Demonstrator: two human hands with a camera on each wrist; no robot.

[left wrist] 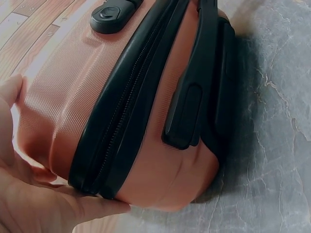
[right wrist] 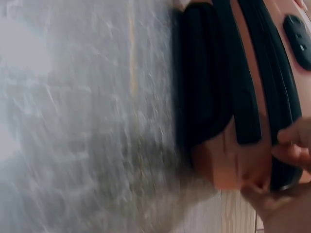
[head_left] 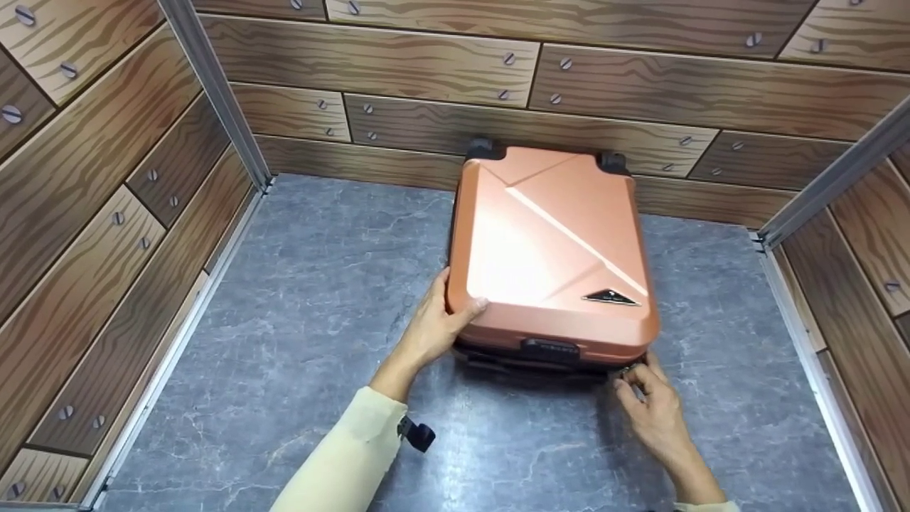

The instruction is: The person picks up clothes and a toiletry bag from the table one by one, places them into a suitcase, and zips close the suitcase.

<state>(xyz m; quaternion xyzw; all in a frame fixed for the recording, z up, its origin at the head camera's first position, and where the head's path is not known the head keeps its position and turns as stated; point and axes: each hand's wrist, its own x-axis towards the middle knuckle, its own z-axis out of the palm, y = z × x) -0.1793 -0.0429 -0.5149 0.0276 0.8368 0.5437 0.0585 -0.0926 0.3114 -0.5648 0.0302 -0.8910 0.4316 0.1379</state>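
Orange-pink, hard-shelled and ribbed with slanting creases, a suitcase (head_left: 561,213) is laid flat on the grey marbled desk (head_left: 320,270), right of centre in the head view. Its two black wheels (head_left: 483,149) are turned toward the far wall, and its end with the combination lock (head_left: 551,348) is turned toward the person. The near left corner is gripped by the left hand (head_left: 434,323): the thumb is rested on the upper edge, while the fingers are wrapped along the side. In the left wrist view, one finger is stretched beneath the corner, across the end of the black zip band (left wrist: 116,121). At the near right corner, the right hand (head_left: 654,405) is held with bent fingers, its thumb and forefinger brought close together beside the zip band; whether anything is pinched between them cannot be told. Below the band, a black carry handle (left wrist: 187,114) is fixed to the lower shell. A triangular black badge (head_left: 611,297) is set near the right edge of the upper face. The desk is enclosed by wood-patterned panels (head_left: 384,57), joined at the corners by metal rails (head_left: 220,92). The left forearm is covered by a pale sleeve (head_left: 348,448).
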